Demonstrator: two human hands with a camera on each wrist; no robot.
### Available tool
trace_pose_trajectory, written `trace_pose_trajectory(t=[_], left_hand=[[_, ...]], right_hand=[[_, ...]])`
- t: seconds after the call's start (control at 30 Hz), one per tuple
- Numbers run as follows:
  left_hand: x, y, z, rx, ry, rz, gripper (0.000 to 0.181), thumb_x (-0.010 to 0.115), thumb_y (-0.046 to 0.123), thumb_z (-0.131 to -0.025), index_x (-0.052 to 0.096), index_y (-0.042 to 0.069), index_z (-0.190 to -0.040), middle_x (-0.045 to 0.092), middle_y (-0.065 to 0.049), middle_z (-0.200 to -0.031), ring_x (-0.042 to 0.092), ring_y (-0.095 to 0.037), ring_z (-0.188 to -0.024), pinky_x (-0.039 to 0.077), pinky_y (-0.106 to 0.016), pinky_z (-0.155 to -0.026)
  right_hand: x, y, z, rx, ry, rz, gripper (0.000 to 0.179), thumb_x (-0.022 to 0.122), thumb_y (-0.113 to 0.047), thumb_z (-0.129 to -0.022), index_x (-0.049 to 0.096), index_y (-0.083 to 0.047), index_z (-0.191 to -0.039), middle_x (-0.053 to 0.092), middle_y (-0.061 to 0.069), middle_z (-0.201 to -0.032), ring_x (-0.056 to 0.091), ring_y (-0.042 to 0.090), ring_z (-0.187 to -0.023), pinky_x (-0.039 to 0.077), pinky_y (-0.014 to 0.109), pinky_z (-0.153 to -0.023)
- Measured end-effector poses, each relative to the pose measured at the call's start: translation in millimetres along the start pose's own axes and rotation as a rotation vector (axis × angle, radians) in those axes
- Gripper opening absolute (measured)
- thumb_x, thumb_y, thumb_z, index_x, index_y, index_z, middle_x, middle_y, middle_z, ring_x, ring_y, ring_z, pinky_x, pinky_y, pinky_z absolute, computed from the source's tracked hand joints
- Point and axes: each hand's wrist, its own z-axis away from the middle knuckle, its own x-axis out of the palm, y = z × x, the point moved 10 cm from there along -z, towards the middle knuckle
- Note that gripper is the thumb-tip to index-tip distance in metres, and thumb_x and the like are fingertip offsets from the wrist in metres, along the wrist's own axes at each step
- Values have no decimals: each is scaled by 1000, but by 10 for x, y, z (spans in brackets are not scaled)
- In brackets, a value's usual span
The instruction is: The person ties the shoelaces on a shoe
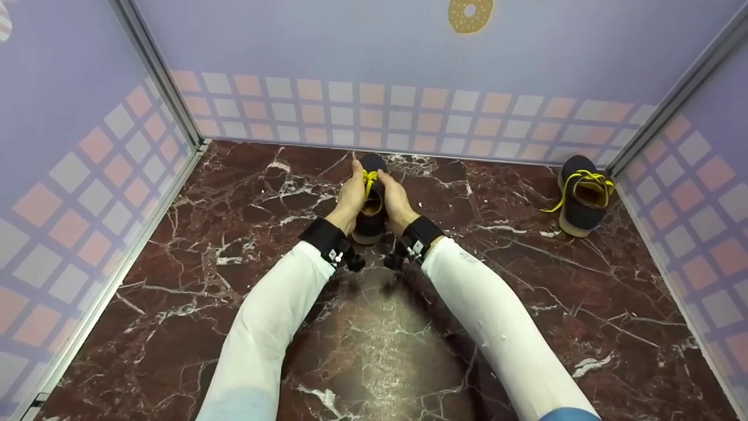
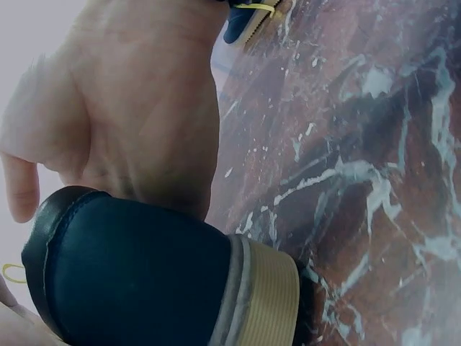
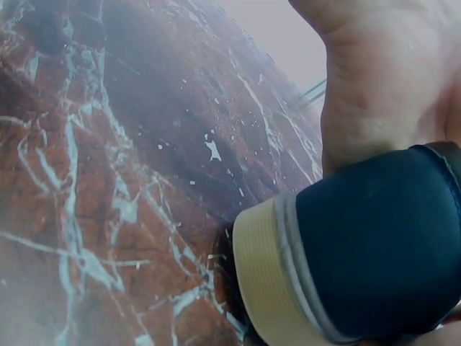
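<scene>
A dark sneaker (image 1: 367, 221) with yellow laces (image 1: 369, 178) sits on the floor near the back wall, toe toward the wall. My left hand (image 1: 352, 196) holds its left side and my right hand (image 1: 394, 200) its right side, thumbs near the laces. The left wrist view shows the sneaker's heel (image 2: 144, 267) with its pale sole, and my right hand (image 2: 151, 101) against its far side. In the right wrist view, my left hand (image 3: 389, 79) lies along the other side of the heel (image 3: 382, 245). Most fingertips are hidden behind the sneaker.
A matching sneaker (image 1: 584, 199) stands in the back right corner, one yellow lace end trailing on the floor. Lilac panels with pink and white squares (image 1: 374, 111) enclose the dark red marbled floor (image 1: 234, 199) at the back, left and right.
</scene>
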Motion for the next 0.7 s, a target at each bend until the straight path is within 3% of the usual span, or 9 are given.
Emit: trace_pose_trajectory(t=[0.13,0.23,0.3,0.37,0.47,0.57,0.7], left_hand=[[-15,10,17,15,-2,-15,86,19,68,-118,57,4,-162,52,-18,-173,47,-36,-163,36,-46,-138],[-30,43,71,44,22,-50,87,25,69,-117,42,3,-172,40,-20,-181,35,-38,-170,28,-48,-142],[-12,90,136,83,48,-108,89,31,69,-116,29,4,-177,27,-22,-186,23,-41,-175,21,-52,-145],[-7,183,224,155,91,-175,89,38,65,-116,18,6,-180,14,-25,-189,10,-45,-177,13,-56,-146],[43,392,409,314,143,-262,87,49,56,-114,20,8,-180,8,-29,-188,3,-51,-177,8,-64,-145],[178,566,616,473,141,-311,85,56,50,-112,25,7,-179,10,-29,-188,6,-51,-176,8,-68,-143],[470,586,817,568,54,-351,86,57,50,-111,26,5,-178,11,-28,-188,7,-50,-176,8,-71,-142]], right_hand=[[8,26,34,6,-17,-20,58,43,-49,-118,60,-6,-152,68,7,-131,67,17,-111,56,30,-101],[-13,-4,86,-16,-42,-12,65,40,-52,-119,53,-5,-160,67,9,-139,66,21,-122,53,34,-114],[-87,-59,130,-41,-43,7,65,38,-51,-119,46,-8,-167,61,12,-156,60,23,-141,43,40,-130],[-184,-138,173,-64,-33,33,67,37,-50,-119,36,-9,-172,49,14,-172,47,27,-160,30,48,-141],[-369,-308,236,-102,-2,88,72,39,-47,-118,27,-7,-177,30,16,-185,25,32,-175,15,58,-145],[-621,-508,305,-145,60,166,80,44,-45,-116,19,-3,-179,19,17,-189,16,35,-178,14,62,-145],[-975,-700,411,-177,138,253,83,47,-44,-115,17,-2,-179,22,18,-189,19,36,-177,20,61,-144]])
